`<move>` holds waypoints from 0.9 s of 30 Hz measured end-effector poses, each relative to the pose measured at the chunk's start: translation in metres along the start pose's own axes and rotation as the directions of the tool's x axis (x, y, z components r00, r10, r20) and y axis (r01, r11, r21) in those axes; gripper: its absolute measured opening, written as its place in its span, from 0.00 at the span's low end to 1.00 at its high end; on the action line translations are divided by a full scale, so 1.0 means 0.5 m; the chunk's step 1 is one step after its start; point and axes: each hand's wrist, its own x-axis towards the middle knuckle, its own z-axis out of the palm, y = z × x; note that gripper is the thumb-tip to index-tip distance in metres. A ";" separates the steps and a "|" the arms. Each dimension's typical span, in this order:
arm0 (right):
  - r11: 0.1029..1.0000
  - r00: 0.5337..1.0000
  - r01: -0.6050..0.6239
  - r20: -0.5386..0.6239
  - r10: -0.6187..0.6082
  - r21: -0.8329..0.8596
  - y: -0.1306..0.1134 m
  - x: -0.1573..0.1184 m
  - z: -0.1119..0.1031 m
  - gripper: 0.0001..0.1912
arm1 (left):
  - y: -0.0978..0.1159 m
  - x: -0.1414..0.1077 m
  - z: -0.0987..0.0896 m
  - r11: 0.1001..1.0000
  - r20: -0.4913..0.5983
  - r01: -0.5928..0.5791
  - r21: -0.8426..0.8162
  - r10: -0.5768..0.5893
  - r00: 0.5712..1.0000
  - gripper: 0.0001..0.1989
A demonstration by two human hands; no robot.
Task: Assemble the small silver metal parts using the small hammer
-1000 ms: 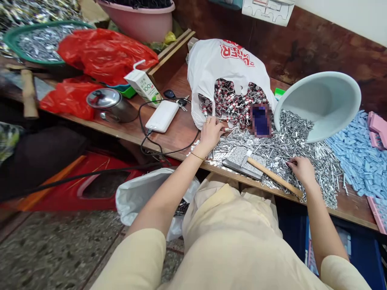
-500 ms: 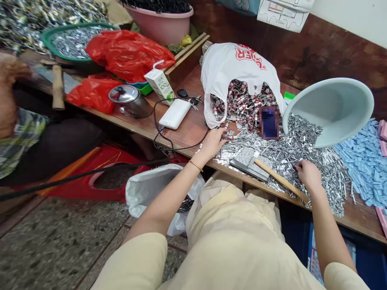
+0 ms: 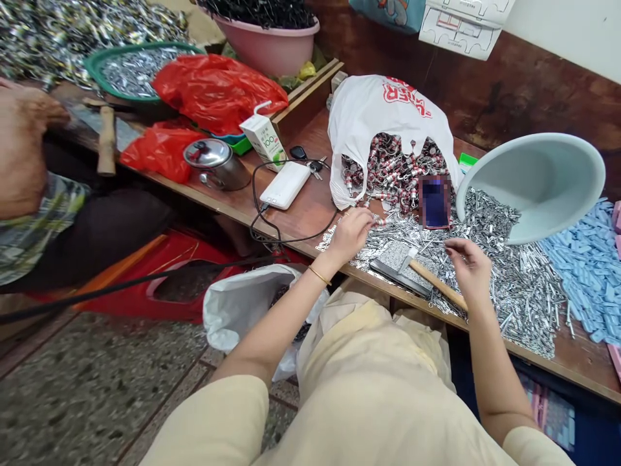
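My left hand (image 3: 350, 233) is closed, its fingertips pinching a small red-and-silver metal piece (image 3: 382, 221) over the table's metal parts. My right hand (image 3: 469, 265) hovers above the heap of silver metal pieces (image 3: 519, 285), thumb and fingers drawn together; whatever is between them is too small to make out. Below and between the hands lies a hammer (image 3: 436, 283) with a wooden handle, its head on a flat metal block (image 3: 388, 254). Behind them, a white plastic bag (image 3: 361, 110) spills many red-and-silver pieces (image 3: 388, 165), with a blurred-out phone (image 3: 435, 202) leaning at its opening.
A tilted grey tub (image 3: 548, 175) rests on the heap, beside light-blue pieces (image 3: 577, 259). Leftward are a white power bank (image 3: 285, 185) with a cable, keys (image 3: 316, 167), a drink carton (image 3: 264, 139) and a metal mug (image 3: 218, 165). Another person's arm (image 3: 24, 142) is at far left.
My right hand has lifted from the heap and moved left, toward my left hand. My left hand has shifted slightly, still pinching the red-and-silver piece. The view has tilted a little.
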 end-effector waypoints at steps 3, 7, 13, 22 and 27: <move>0.973 0.972 0.229 0.044 -0.230 0.026 -0.065 0.023 0.060 0.09 | 0.058 -0.018 -0.008 0.984 0.004 -0.168 -0.051 0.168 0.986 0.08; 0.917 0.910 0.398 0.117 -0.398 0.029 -0.104 0.030 0.101 0.11 | 0.106 -0.040 -0.022 0.965 -0.045 -0.258 -0.049 0.256 0.966 0.09; 0.911 0.898 0.402 0.153 -0.412 0.096 -0.109 0.010 0.098 0.10 | 0.118 -0.051 -0.035 0.954 -0.076 -0.301 -0.006 0.300 0.951 0.08; 0.916 0.902 0.400 0.167 -0.399 0.027 -0.114 0.004 0.098 0.09 | 0.141 -0.063 -0.031 0.989 -0.132 -0.130 -0.074 0.120 0.984 0.06; 0.932 0.917 0.363 0.175 -0.360 0.016 -0.108 0.002 0.107 0.09 | 0.146 -0.058 -0.038 0.996 -0.109 -0.073 -0.056 0.067 0.992 0.07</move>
